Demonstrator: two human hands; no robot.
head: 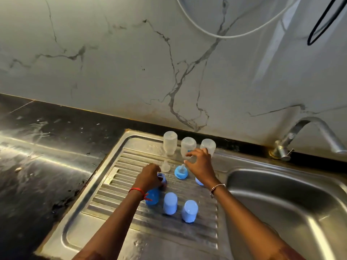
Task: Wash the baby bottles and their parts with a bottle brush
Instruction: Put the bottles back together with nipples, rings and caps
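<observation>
Gripping a ring, left hand lies at eight o'clock from right hand, which pinches the middle bottle.

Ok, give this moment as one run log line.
parts on drainboard | left hand: holds blue part | right hand: fingers at middle bottle, grip unclear | brush: not seen

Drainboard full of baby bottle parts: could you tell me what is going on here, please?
A person is working over the drainboard. The left hand grips a blue ring; the right hand pinches the middle bottle of three clear ones at the back. Three blue caps stand in front.
</observation>
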